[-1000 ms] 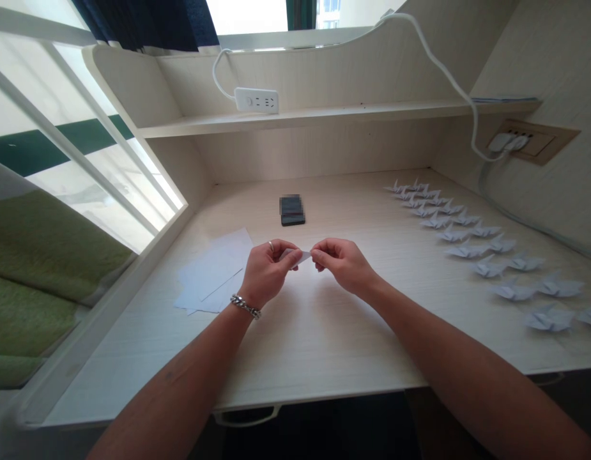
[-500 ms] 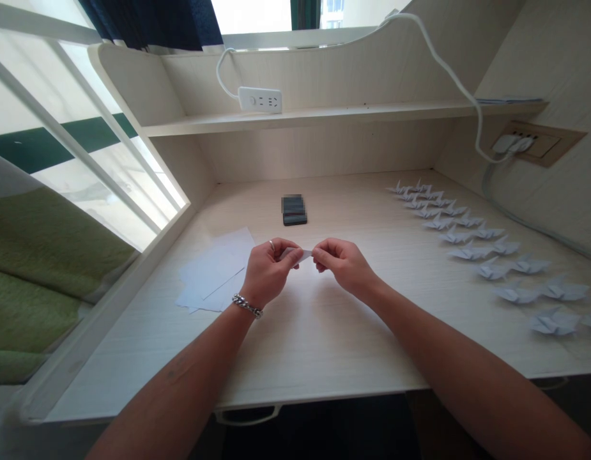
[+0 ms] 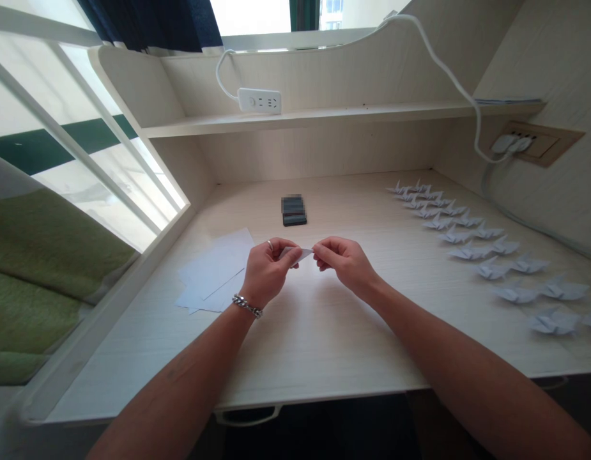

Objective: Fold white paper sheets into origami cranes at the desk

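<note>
A small folded piece of white paper (image 3: 302, 254) is held over the middle of the desk between my two hands. My left hand (image 3: 270, 268), with a ring and a chain bracelet, is closed on its wider part, the thumb on top. The fingers of my right hand (image 3: 339, 259) pinch the paper's narrow tip. My fingers hide part of the folds. Loose white sheets (image 3: 213, 268) lie overlapping beside my left hand. On the right, several folded paper cranes (image 3: 472, 250) stand in two slanting rows.
A dark phone-like object (image 3: 294, 211), partly blurred out, lies behind my hands. A white power strip (image 3: 259, 101) stands on the shelf (image 3: 324, 115). Its white cable (image 3: 448, 71) hangs down to a wall socket (image 3: 544, 144) on the right. Slanted white bars border the desk's left side.
Both hands keep their hold on the folded paper. A little more of the paper shows between them; otherwise nothing has visibly moved.
</note>
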`<state>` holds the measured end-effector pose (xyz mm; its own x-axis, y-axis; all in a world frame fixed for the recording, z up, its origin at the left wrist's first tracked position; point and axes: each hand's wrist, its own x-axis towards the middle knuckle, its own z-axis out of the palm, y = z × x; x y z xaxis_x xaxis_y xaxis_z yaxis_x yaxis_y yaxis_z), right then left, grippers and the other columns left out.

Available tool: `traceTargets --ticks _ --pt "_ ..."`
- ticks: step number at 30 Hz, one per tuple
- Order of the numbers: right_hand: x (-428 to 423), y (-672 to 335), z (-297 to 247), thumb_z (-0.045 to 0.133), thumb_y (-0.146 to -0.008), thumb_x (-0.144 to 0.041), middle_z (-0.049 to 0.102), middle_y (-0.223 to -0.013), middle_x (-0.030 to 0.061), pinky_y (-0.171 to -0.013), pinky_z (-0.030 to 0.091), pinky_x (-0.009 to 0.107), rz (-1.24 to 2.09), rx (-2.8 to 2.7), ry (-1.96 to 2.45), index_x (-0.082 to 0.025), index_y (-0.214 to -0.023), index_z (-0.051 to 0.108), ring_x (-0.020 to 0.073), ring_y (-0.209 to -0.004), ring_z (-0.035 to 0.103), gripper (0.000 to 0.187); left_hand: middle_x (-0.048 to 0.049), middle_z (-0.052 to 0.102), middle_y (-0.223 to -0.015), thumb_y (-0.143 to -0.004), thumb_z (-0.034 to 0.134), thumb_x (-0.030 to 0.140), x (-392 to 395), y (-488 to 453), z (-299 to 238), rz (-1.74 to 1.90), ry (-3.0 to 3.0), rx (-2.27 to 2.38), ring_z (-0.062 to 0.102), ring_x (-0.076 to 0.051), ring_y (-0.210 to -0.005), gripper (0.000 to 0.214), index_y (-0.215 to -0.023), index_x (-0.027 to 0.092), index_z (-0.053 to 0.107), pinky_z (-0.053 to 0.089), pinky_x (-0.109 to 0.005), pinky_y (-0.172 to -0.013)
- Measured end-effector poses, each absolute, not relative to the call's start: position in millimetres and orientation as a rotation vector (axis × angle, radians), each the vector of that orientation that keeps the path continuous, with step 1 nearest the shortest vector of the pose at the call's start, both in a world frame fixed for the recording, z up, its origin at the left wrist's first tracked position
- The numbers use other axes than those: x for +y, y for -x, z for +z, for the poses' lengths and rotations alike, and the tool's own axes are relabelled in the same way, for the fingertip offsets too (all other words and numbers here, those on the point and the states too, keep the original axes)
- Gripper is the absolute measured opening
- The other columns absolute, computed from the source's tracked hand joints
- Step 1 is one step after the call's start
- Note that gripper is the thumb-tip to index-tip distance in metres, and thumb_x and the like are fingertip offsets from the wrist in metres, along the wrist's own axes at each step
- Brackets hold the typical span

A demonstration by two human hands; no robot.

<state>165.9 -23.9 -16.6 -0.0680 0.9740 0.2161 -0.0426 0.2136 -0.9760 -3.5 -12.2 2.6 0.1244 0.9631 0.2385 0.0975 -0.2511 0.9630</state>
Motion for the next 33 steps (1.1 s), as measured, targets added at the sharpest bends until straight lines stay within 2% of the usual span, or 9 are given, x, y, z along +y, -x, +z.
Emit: traceTargets --ticks 12,24,33 --pt "-26.7 -163.5 -16.2 0.062 -0.082 -0.037 0.060 -0.065 0.0009 -0.061 0.044 0.028 0.974 -1.498 1.038 -0.016 -0.074 0.063 0.0134 -0.061 0.054 0.023 -0.0027 0.066 -0.062 -0.070 0.074 0.031 -12.9 3.0 3.4 1.204 -1.539 1.072 0.060 -0.013 -0.057 0.020 -0.073 0.012 0.066 0.048 -0.025 -0.056" --pt "-29.9 -162.1 -13.5 0.060 -0.083 -0.035 0.061 -0.066 0.0015 -0.058 0.042 0.028 0.897 -1.575 1.138 -0.016 -0.073 0.063 0.0137 -0.061 0.053 0.021 -0.0027 0.065 -0.064 -0.079 0.066 0.034 -8.2 6.1 -7.0 1.125 -1.728 1.153 0.064 -0.015 -0.060 0.020 -0.080 0.014 0.064 0.049 -0.026 -0.057" --pt "-32.5 -164.8 -9.3 0.059 -0.083 -0.033 0.062 -0.066 0.0015 -0.059 0.041 0.027 0.854 -1.643 1.168 -0.018 -0.071 0.063 0.0140 -0.062 0.053 0.020 -0.0036 0.067 -0.066 -0.077 0.067 0.034 -13.0 3.9 -2.2 1.115 -1.739 1.121 0.064 -0.016 -0.061 0.020 -0.077 0.014 0.067 0.051 -0.026 -0.058"
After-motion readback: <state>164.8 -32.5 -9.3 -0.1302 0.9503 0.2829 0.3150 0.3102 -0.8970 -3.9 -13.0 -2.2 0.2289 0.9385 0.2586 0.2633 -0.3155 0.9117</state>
